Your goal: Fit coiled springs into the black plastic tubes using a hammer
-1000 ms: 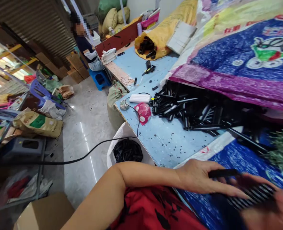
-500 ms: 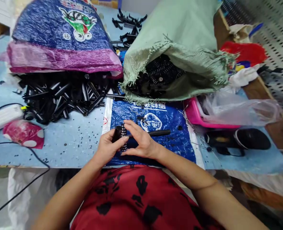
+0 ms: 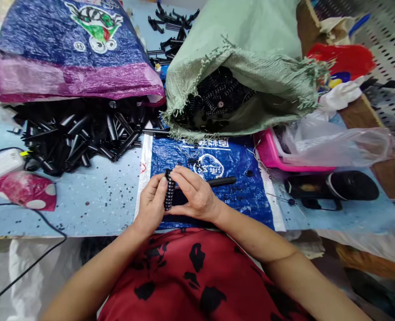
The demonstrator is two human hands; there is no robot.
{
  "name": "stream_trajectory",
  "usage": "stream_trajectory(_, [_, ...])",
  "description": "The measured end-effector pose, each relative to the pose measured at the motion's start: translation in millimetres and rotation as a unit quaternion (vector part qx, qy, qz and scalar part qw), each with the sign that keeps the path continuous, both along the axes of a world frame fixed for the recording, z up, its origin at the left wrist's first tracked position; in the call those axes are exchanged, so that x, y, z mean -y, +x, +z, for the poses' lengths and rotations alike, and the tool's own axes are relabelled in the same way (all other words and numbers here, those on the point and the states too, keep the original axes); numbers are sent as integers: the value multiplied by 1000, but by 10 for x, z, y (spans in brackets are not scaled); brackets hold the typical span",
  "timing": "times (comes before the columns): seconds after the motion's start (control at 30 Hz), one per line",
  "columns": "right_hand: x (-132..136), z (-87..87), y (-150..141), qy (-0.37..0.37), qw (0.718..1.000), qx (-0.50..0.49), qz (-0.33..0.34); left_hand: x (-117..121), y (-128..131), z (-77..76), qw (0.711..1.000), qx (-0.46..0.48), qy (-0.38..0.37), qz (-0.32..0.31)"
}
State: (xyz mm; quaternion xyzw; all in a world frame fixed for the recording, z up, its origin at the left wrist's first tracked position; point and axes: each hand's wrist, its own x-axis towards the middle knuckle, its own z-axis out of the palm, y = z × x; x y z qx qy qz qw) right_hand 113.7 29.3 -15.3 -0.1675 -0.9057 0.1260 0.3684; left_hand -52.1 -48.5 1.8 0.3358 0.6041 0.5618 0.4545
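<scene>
The view has swung from the aisle and the seated co-worker back to the worktop [image 3: 100, 203], and since half a second ago the black piece [image 3: 169, 196] has been turned a little: its marked face now shows as a slim upright strip, and the dark rounded side seen beside it then is out of sight. I judge this to mean the work is at a fine handling stage, with the piece being turned or adjusted.

The left hand [image 3: 150, 205] has a narrow grip, thumb and fingers pinching the piece's near side. The right hand [image 3: 199, 196] spans it more widely, fingertips at the top end and thumb by the lower end.

The piece sits between the 2 hands, above the blue sack [image 3: 244, 200]. It looks short and black, dotted with small pale marks in rows. A black rod [image 3: 222, 181] juts out beyond the right hand; whether that hand also holds it, I cannot tell.
</scene>
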Motion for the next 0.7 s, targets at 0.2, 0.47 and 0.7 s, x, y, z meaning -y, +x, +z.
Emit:
stream_trajectory(0.2, [-4, -32, -2, 3, 999, 40, -22, -105, -64, -135, 987, 141, -70, -32])
stream_trajectory(0.47, [-99, -210, 409, -48, 986, 139, -77, -156, -419, -234, 974, -220, -3, -59])
stream_trajectory(0.7, [-34, -58, 413, -41, 991, 47, -115, -296, -766, -240, 900, -371, -102, -206])
